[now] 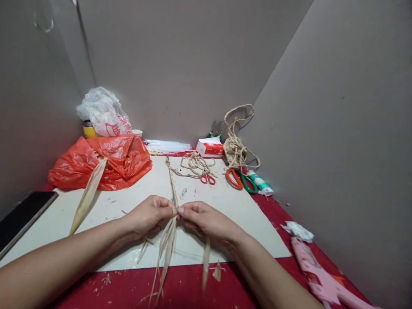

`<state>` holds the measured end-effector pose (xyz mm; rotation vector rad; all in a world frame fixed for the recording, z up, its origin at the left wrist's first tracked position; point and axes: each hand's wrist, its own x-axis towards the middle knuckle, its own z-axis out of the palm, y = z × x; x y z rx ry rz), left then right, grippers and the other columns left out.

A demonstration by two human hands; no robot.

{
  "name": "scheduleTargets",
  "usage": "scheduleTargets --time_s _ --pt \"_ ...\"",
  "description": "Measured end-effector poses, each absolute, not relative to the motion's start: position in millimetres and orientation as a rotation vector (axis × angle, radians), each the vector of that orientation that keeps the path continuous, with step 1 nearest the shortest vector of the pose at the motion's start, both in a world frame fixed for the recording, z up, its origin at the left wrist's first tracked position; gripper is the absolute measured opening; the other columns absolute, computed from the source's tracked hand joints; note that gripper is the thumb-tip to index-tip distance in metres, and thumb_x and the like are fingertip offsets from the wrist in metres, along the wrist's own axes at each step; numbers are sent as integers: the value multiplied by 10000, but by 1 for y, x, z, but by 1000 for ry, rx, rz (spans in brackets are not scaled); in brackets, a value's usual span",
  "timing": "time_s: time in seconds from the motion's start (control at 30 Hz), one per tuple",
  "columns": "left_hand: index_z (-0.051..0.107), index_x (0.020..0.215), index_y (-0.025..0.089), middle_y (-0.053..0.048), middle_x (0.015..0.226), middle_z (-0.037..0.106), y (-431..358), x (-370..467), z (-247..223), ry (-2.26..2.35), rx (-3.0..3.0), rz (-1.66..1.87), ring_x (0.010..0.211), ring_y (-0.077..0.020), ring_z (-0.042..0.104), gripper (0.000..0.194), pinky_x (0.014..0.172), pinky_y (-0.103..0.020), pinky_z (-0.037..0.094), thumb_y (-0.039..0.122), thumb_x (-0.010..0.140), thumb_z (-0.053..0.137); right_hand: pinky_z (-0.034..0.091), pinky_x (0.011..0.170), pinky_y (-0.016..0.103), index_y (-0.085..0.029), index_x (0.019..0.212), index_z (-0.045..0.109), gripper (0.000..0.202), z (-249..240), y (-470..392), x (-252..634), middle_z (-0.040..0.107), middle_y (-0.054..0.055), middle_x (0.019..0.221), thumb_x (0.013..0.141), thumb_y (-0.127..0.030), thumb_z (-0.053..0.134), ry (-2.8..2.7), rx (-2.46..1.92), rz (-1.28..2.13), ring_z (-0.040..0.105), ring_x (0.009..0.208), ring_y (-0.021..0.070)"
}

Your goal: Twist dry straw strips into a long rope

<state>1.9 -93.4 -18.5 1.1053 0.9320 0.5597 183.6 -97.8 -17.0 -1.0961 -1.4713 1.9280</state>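
My left hand (152, 215) and my right hand (202, 219) meet at the middle of the white board, thumbs and fingertips pinched together on a twisted straw-coloured cord (172, 182). From my grip the cord runs away from me, up to a knotted end. Loose dry leaf strips (168, 244), like husk, hang below my fingers toward the board's near edge. One more strip (206, 262) hangs under my right hand. The other fingers of both hands curl underneath and are partly hidden.
A red plastic bag (128, 156) with a long dry leaf (90, 195) lies left, near a phone (24, 219). Behind are coiled cord (236, 150), red-handled scissors (207, 179), larger orange (234, 179) and green handles (249, 183). A pink glue gun (317, 272) lies right, beside grey walls.
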Motion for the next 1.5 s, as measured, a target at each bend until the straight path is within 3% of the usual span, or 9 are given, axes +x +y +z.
scheduleTargets --time_s 0.43,0.63,0.8,0.93,1.03,1.17,1.27,1.37,1.5 --pt "628 752 103 23 591 511 -93 0 -14 1023 1654 486 528 -71 374 223 517 -198 296 253 772 465 86 286 165 -169 554 441 257 -27 -98 172 322 -99 359 758 -301 525 -1201 -1225 2042 147 286 19" --pt "562 819 136 38 467 507 -101 0 -7 976 1353 324 301 -67 326 206 339 -188 246 253 783 397 78 284 188 -140 579 558 203 -30 -104 166 317 -98 330 728 -266 503 -1246 -1321 1861 157 267 26" --pt "446 1015 157 -14 593 620 -119 12 -20 945 1233 456 334 -102 486 263 345 -190 349 350 842 400 92 290 193 -178 453 388 336 -26 -110 160 321 -90 319 729 -303 533 -1165 -1219 1909 179 260 24" --pt "439 996 168 -32 711 644 -130 18 -21 977 1260 520 378 -92 527 228 373 -187 375 327 833 431 70 303 195 -145 524 506 242 -25 -112 158 420 -58 325 730 -271 529 -1207 -1128 1968 216 261 23" --pt "451 1064 168 -16 666 637 -124 13 -12 963 1293 405 404 -108 538 300 394 -198 382 309 801 481 74 301 193 -139 588 544 170 -24 -111 162 365 -89 332 710 -257 563 -1157 -1178 1955 186 272 22" --pt "551 949 125 40 482 523 -102 2 0 1132 1379 542 390 -86 451 257 421 -194 337 308 773 518 86 306 183 -128 669 576 160 -21 -108 168 300 -113 372 719 -279 589 -1099 -1169 2003 147 304 21" --pt "564 900 121 24 582 548 -91 1 -5 1131 1274 801 496 -71 471 209 510 -191 358 236 725 560 92 310 178 -108 740 612 190 -20 -106 169 289 -116 390 730 -298 600 -1115 -1131 2028 137 320 19" --pt "556 814 128 -6 642 560 -94 6 -16 931 1074 661 538 -84 496 138 539 -209 370 229 727 522 108 308 184 -106 709 613 217 -21 -106 169 312 -105 380 735 -321 603 -1156 -1113 2005 162 313 22" --pt "518 625 145 53 476 378 -100 9 -23 949 1160 522 398 -53 279 185 422 -208 205 235 759 427 110 308 191 -115 677 610 220 -21 -105 170 327 -99 375 728 -329 604 -1228 -1117 2005 174 303 25"
